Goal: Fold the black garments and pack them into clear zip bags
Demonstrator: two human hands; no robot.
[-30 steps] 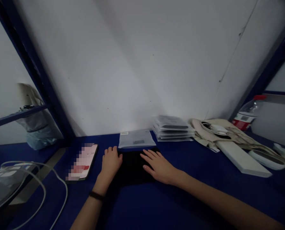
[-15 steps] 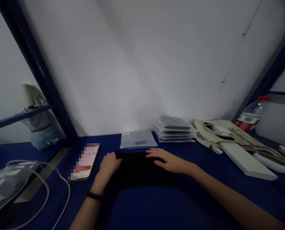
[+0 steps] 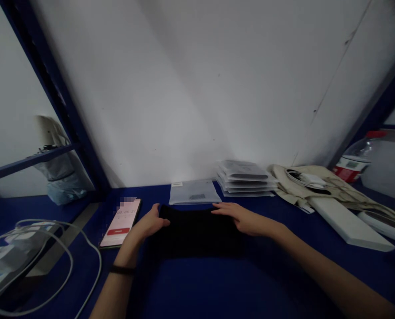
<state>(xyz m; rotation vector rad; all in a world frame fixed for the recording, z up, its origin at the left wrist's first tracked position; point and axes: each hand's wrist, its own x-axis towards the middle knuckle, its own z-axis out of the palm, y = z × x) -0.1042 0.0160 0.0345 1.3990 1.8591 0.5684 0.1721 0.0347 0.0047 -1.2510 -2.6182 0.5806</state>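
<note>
A black piece of fabric (image 3: 197, 232), folded into a rough rectangle, lies flat on the blue tabletop (image 3: 204, 288). At its far left corner is my left hand (image 3: 151, 221), thumb and fingers apart, with the thumb resting on the fabric's edge. My right hand (image 3: 242, 217) lies over the far right corner with its fingers stretched along the top edge; its thumb is hard to see against the black. Just beyond the fabric lies a frosted plastic bag (image 3: 195, 192) with a small label.
Several similar bags lie in a stack (image 3: 245, 177) by the wall. A phone (image 3: 122, 221) showing a timer is on the left, near a power strip (image 3: 21, 248) with white cables. To the right are a beige bag (image 3: 303, 177), a white box (image 3: 350, 223) and a bottle (image 3: 357, 159).
My left hand has loosened from a closed shape, its fingers now apart at the corner. My right hand has slid slightly right and its thumb has drawn in. The view has shifted slightly.
</note>
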